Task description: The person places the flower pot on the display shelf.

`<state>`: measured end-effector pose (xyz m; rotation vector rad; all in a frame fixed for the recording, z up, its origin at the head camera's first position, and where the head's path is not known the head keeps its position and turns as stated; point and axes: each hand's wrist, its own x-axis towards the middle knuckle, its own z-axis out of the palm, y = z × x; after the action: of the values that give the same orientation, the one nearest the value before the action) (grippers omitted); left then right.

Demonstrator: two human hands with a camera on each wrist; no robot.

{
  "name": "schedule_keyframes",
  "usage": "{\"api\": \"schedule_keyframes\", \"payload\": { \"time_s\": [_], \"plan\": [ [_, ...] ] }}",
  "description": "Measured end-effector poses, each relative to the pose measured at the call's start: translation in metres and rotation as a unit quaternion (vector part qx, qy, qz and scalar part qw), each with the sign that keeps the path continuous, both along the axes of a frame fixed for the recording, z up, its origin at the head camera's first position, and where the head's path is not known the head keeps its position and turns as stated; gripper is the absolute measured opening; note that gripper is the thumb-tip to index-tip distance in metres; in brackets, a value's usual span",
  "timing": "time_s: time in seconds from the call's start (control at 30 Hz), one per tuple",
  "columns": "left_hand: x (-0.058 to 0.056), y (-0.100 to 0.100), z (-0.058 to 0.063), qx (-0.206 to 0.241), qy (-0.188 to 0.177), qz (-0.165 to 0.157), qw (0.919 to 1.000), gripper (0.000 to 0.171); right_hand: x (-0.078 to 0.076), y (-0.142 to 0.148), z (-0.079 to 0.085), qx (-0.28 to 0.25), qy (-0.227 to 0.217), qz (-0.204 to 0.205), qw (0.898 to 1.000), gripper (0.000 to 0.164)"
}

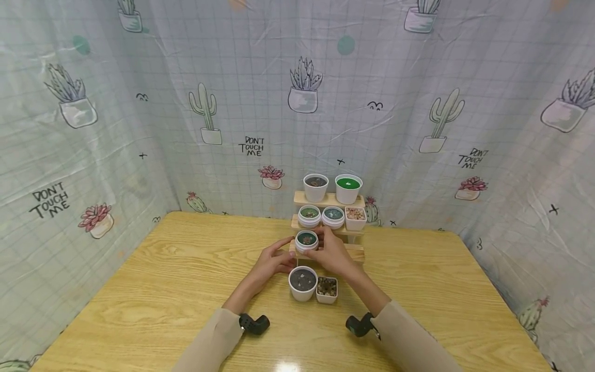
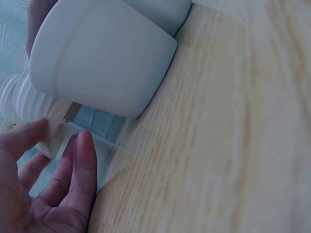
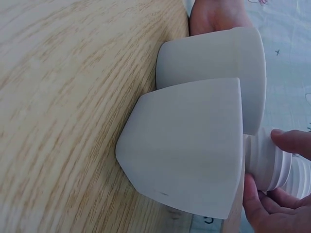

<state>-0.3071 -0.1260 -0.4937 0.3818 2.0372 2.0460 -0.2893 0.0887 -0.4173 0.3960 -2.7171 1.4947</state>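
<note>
A small round white pot [image 1: 307, 243] with a ribbed side and dark green filling sits at the left end of the lowest step of a wooden tiered stand [image 1: 355, 253]. My right hand [image 1: 332, 253] pinches this pot, thumb at the front and fingers round its right side. My left hand [image 1: 274, 262] holds the left end of that step between thumb and forefinger, as the left wrist view shows. In front of the stand, a larger white pot [image 2: 107, 58] with grey filling and a square white pot [image 3: 187, 145] with pebbly filling stand on the table.
Two round pots [image 1: 309, 216] [image 1: 333, 217] and a square pot [image 1: 355, 218] stand on the middle step. On the top step are two taller pots [image 1: 316, 188] [image 1: 348, 189]. The wooden table [image 1: 186, 289] ends at a printed curtain [image 1: 241, 103].
</note>
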Motion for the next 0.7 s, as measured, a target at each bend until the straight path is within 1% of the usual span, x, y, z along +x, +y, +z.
{"api": "schedule_keyframes", "payload": {
  "time_s": [0.27,0.53,0.7],
  "plan": [
    [-0.0004,0.0009,0.0001,0.003,-0.001,0.003,1.0,0.062,-0.0005,-0.0011,0.0001,0.005,0.002,-0.007,1.0,0.06],
    [-0.0014,0.001,-0.0025,0.013,-0.001,0.001,0.9999,0.061,0.0,-0.0022,-0.0014,0.005,0.002,-0.008,1.0,0.059],
    [-0.0027,0.0003,-0.0043,0.013,0.0,-0.002,0.9999,0.061,0.0022,0.0004,-0.0014,-0.004,0.007,0.001,1.0,0.062]
  ]
}}
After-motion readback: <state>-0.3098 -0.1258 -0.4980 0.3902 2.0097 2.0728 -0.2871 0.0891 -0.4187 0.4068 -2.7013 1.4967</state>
